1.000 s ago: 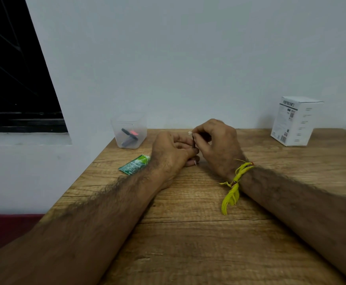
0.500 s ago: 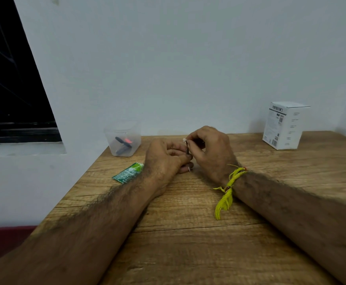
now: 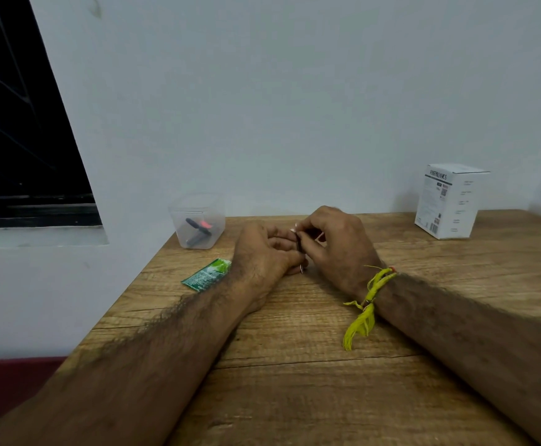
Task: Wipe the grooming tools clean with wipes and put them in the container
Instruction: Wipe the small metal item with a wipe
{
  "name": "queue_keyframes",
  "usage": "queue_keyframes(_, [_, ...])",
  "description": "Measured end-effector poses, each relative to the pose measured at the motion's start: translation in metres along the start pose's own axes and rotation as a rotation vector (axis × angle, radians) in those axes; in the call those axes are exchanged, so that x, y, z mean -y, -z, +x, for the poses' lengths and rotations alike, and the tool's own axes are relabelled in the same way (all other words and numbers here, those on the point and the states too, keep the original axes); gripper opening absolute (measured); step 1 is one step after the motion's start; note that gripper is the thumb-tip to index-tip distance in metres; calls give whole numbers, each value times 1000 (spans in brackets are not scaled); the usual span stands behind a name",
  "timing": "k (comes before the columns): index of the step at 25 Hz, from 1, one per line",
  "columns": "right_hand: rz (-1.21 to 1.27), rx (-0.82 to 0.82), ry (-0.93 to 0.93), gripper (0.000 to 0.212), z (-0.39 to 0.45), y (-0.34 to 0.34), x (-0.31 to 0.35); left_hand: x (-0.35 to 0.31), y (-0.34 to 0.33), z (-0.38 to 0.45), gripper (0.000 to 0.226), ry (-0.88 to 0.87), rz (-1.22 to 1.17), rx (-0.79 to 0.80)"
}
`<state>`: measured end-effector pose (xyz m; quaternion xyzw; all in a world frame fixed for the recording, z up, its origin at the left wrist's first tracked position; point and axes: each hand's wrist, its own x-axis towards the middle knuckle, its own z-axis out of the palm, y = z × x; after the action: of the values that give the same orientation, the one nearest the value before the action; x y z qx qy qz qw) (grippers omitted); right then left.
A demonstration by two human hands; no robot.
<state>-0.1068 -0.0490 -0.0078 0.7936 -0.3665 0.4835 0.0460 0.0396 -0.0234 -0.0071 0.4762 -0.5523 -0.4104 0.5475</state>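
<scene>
Head view: 2 hands meet at frame centre over 1 wooden table (image 3: 295, 397). Left hand (image 3: 262, 252) has fingers curled, gripping the lower part of 1 thin dark grooming tool (image 3: 299, 244), metal tip poking out below. Right hand (image 3: 336, 243) pinches the tool's upper part w/ thumb and fingers; a small white bit, maybe the wipe, shows at its fingertips, too small to tell. 1 yellow thread band (image 3: 367, 304) on right wrist. Centre-left: 1 clear container (image 3: 198, 222) w/ approx 2 dark tools inside, 1 w/ red part. 1 green sachet (image 3: 206, 274) just beside left wrist. 1 white box (image 3: 449, 201) at right, well apart.
</scene>
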Motion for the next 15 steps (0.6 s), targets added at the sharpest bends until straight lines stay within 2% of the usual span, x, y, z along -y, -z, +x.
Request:
queue_keyframes(7, [-73, 14, 11, 13, -2, 3, 2, -3, 0, -3, 45, -36, -16, 37])
queue_keyframes(15, [-36, -18, -7, 6, -2, 4, 2, -5, 2, -3, 53, -67, 0, 60])
